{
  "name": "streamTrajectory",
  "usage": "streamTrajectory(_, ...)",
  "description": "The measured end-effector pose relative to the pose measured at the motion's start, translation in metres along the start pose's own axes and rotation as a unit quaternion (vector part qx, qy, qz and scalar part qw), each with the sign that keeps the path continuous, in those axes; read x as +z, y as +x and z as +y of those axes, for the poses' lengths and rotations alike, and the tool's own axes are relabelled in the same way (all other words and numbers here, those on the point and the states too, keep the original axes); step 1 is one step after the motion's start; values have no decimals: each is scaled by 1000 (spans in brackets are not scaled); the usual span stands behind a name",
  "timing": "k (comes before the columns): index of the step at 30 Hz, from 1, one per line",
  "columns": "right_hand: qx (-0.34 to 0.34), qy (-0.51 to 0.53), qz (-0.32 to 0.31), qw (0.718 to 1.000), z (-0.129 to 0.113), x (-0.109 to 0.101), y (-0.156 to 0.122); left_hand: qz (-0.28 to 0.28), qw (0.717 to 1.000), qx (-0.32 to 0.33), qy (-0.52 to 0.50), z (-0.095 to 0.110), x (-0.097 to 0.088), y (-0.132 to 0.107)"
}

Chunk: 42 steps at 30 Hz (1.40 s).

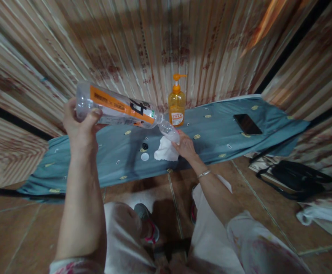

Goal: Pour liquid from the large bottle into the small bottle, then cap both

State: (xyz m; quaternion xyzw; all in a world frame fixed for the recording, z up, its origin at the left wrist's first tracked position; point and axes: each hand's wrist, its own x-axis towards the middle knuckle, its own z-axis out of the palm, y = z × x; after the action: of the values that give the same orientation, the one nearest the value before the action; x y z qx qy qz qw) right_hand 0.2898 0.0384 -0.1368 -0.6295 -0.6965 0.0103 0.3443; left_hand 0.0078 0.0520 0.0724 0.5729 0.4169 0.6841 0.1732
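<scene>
My left hand (83, 120) is wrapped round the base of a big clear plastic bottle (117, 108) with an orange label. The bottle lies tilted in the air, its neck pointing right and slightly down. At its mouth is a small clear bottle (168, 129), gripped by my right hand (184, 144) and leaning toward the big one. Whether liquid passes between them I cannot tell. Under the small bottle a white cloth (166, 149) lies on the table. Left of the cloth are a black cap (145, 146) and a pale round disc (144, 156).
An orange pump bottle (177, 104) stands upright behind the small bottle. The narrow table has a blue-green cloth (211, 140). A phone (247, 124) lies at its right. A pleated curtain (120, 49) hangs behind. A black bag (294, 177) sits low at the right.
</scene>
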Motion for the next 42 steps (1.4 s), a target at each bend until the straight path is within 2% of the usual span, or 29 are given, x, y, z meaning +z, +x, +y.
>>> streamTrajectory(5,2,13,16,1000,3,2,0,38,989,-110,-86,1,-9,-39)
streamTrajectory(10,13,9,13,1000,2,1,1,54,968,-187,-157,-3,-11,-74)
streamTrajectory(14,22,11,8,1000,0,-2,1,63,951,-242,-181,-15,-16,-102)
streamTrajectory(17,27,6,-10,1000,-1,-5,2,27,935,-286,-207,-28,-18,-125)
streamTrajectory(20,30,3,-13,999,-2,-6,2,63,909,-352,-213,-41,-18,-150)
streamTrajectory(22,39,4,-15,999,-2,-6,3,60,889,-399,-218,-49,-17,-165)
streamTrajectory(25,41,15,-20,999,0,-5,2,65,873,-420,-239,-56,-15,-184)
streamTrajectory(29,38,34,-18,999,2,-6,2,73,844,-461,-264,-58,-12,-201)
streamTrajectory(33,43,48,-16,998,1,-8,2,104,797,-509,-308,-54,-7,-214)
streamTrajectory(35,53,55,-17,997,0,-9,1,98,770,-536,-334,-52,-6,-219)
streamTrajectory(39,63,70,-13,995,-2,-11,1,82,721,-561,-399,-50,-6,-220)
streamTrajectory(42,63,81,-14,995,-3,-12,0,78,711,-557,-422,-52,-10,-213)
